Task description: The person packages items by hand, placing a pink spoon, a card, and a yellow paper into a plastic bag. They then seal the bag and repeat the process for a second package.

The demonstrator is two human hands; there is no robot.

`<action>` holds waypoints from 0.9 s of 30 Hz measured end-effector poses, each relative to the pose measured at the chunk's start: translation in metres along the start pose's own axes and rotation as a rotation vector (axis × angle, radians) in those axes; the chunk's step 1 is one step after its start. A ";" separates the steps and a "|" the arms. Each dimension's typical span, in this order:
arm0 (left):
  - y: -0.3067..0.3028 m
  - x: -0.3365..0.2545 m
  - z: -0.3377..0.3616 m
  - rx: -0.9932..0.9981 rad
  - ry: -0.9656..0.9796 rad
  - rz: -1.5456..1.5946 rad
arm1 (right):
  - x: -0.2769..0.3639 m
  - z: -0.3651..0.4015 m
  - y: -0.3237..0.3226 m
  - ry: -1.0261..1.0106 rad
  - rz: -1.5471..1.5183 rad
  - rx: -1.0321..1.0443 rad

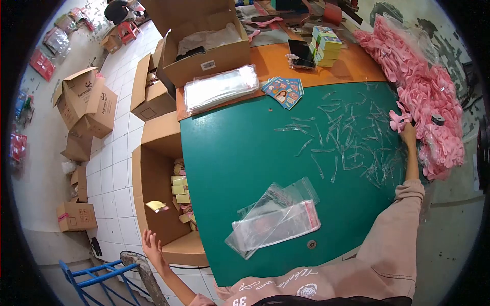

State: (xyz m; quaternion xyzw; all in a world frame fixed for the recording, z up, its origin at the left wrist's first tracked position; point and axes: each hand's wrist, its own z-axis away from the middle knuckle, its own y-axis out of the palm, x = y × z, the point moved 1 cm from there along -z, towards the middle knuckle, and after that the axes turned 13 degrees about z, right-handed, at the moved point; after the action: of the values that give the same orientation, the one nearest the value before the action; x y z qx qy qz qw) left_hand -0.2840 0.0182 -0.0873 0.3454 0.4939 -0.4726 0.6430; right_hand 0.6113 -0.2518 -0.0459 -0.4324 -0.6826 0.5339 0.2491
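Note:
Over the near edge of an open carton point(148, 191), my left hand point(152, 246) is raised with its fingers apart and nothing in it. A small yellow packet point(157, 206) is in the air just beyond those fingertips, above the carton. More yellow packets point(179, 189) lie inside the carton. At the right, my right hand point(408, 131) has its fingers closed on a pink bow-shaped item point(398, 120), beside a long pile of similar pink items point(429, 92). Clear plastic strips point(352, 132) are scattered on the green table point(235, 153) left of that hand.
Clear plastic bags point(275, 224) lie near the table's front edge. Along the back are a stack of clear sleeves point(222, 87), blue cards point(285, 93), a phone point(301, 53) and stacked boxes point(325, 46). A blue trolley point(102, 275) stands at the lower left.

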 end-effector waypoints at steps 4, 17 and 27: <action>0.013 0.014 0.005 0.101 -0.064 0.000 | -0.022 -0.004 0.027 -0.007 0.074 0.079; 0.239 -0.066 0.117 0.898 0.695 -0.511 | 0.097 0.009 -0.164 -0.097 -0.682 0.012; 0.261 -0.039 0.138 1.135 0.612 -0.382 | 0.124 0.010 -0.140 -0.053 -0.560 -0.238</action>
State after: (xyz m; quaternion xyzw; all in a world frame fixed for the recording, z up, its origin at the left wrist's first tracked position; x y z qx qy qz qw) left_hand 0.0035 -0.0156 -0.0181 0.6546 0.3813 -0.6454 0.0978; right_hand 0.4954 -0.1589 0.0684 -0.2395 -0.8393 0.3717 0.3164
